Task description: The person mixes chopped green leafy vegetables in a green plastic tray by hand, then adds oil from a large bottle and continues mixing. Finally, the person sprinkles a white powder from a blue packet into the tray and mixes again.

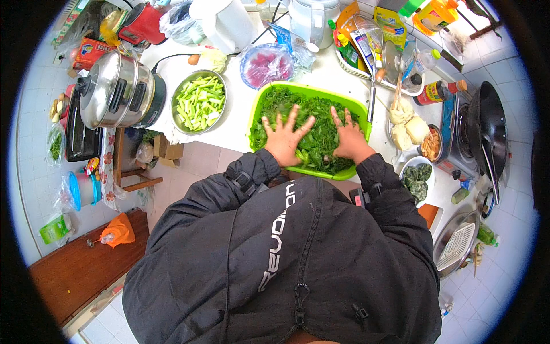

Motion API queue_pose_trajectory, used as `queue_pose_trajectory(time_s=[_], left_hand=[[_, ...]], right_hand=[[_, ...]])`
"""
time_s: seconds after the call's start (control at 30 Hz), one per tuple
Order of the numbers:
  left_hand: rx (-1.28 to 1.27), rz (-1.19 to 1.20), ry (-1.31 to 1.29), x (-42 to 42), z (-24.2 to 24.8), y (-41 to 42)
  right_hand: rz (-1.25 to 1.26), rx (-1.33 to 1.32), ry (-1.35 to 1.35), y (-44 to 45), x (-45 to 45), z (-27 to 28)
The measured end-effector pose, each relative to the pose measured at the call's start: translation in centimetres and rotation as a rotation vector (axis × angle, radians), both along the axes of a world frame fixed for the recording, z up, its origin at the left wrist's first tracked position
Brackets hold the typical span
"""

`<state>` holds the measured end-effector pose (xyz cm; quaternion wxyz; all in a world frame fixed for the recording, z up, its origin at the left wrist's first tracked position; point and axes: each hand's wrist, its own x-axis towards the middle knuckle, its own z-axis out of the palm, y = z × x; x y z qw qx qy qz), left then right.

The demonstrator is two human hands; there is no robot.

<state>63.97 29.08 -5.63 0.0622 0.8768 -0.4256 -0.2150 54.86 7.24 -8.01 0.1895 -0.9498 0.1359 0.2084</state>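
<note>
A bright green plastic basin [365, 129] full of chopped leafy greens [320, 116] stands at the counter's near edge. My left hand [287, 139] lies on the greens at the left side, fingers spread and pointing away from me. On the right side my right hand [350, 139] rests on the same greens, its fingers also apart, with bits of leaf stuck to them. Neither hand is closed around anything. Left of the basin is a metal bowl [173, 105] of cut green stalks [200, 103]. Behind it sits a plastic-covered bowl [267, 66] with something pink-red inside.
A steel steamer pot [111, 92] and a white kettle [225, 23] stand left. To the right are dough pieces [417, 128], a bowl of dark green balls [417, 180], a soy sauce bottle [432, 92] and a black wok [487, 124]. A skimmer [371, 101] lies beside the basin.
</note>
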Motion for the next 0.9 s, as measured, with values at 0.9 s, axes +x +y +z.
queue_pose_trajectory(time_s=[0.9], left_hand=[[-0.184, 0.312, -0.054, 1.7, -0.5, 0.0]], right_hand=[[0.115, 0.091, -0.145, -1.7, 0.0, -1.0]])
